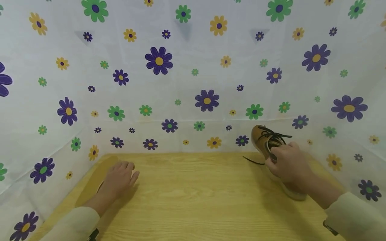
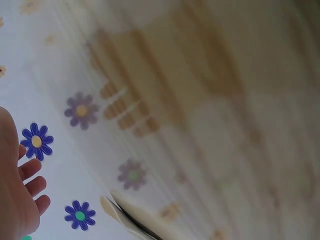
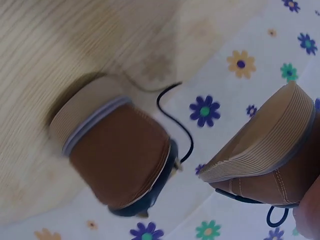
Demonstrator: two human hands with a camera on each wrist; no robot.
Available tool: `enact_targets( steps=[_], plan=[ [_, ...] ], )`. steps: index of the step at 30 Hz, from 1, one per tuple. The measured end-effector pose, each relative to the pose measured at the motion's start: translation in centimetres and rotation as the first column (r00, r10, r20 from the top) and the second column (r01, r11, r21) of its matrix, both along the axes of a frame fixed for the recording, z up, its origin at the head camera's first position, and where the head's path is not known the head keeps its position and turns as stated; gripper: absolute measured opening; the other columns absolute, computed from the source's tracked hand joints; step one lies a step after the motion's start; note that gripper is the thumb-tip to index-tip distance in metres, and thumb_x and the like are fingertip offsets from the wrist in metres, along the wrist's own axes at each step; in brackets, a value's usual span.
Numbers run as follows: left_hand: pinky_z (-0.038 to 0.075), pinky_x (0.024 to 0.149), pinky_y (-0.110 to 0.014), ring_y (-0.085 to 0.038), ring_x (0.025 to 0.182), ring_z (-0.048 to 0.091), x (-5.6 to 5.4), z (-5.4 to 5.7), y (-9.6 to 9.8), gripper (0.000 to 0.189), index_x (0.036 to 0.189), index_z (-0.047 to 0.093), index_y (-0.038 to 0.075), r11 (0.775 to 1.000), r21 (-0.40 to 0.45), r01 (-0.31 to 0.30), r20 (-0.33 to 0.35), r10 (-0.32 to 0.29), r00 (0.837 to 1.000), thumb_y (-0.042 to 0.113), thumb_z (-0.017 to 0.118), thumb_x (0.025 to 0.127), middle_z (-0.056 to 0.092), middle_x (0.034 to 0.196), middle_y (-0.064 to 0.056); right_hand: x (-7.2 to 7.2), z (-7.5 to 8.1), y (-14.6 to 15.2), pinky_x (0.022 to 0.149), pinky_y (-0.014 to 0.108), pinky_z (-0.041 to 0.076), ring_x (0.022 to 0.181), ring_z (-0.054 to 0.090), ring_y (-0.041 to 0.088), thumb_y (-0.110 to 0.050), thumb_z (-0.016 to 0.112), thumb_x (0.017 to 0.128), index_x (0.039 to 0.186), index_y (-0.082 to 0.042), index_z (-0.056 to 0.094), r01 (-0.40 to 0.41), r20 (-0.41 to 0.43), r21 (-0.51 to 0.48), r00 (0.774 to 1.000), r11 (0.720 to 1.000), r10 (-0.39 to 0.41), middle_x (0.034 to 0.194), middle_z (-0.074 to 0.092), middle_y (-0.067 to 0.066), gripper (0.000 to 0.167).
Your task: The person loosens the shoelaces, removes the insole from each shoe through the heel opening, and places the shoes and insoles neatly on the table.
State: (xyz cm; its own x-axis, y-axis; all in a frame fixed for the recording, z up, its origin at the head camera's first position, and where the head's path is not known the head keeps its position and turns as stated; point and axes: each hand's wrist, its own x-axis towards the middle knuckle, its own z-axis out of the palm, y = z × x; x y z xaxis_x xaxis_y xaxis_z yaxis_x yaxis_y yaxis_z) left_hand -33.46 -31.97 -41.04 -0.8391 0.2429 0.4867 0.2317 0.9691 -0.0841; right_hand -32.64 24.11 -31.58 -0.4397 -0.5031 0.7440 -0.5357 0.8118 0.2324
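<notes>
My right hand (image 1: 291, 164) grips a brown shoe (image 1: 259, 135) with dark laces, held tilted off the table with its toe up. In the right wrist view this shoe shows its pale ribbed sole (image 3: 270, 145). A second brown shoe (image 3: 117, 155) stands on the table beneath, heel towards the wrist camera; in the head view my hand and forearm largely hide it. Its dark lace (image 1: 253, 161) trails to one side. My left hand (image 1: 117, 179) hovers low over the left of the table, fingers loosely extended, with no object seen in its grasp.
The wood-grain table (image 1: 187, 194) is glossy and mirrors the left hand in the left wrist view. A white flower-print sheet (image 1: 187, 53) walls in its back and both sides. A thin pale thing with a dark strip (image 2: 132, 220) shows near the left wrist; its kind is unclear.
</notes>
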Motion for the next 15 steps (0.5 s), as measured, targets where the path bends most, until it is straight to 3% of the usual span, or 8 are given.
enact_targets(
  steps=[6,15],
  plan=[
    [0.047,0.088,-0.058,-0.040,0.104,0.058,0.0,-0.3,1.9,0.030,0.107,0.060,0.002,0.999,0.021,0.040,-0.005,-0.040,0.999,0.030,0.053,0.100,0.065,0.107,-0.018,0.6,-1.4,-2.3,0.060,0.027,0.018,0.052,0.016,0.004,-0.011,0.063,0.070,0.056,-0.021,0.031,-0.069,-0.020,0.016,0.997,0.997,0.070,0.051,0.022,-0.012,0.036],
    [0.043,0.093,-0.061,-0.037,0.112,0.059,0.4,-0.4,5.0,0.031,0.113,0.062,0.006,0.996,0.077,0.051,0.108,-0.059,0.992,0.032,0.048,0.103,0.065,0.116,-0.014,2.0,-4.0,-5.3,0.062,0.026,0.017,0.053,0.015,0.003,-0.012,0.064,0.068,0.057,-0.023,0.030,-0.104,0.000,0.012,0.995,0.994,0.104,0.053,0.021,-0.014,0.038]
  ],
)
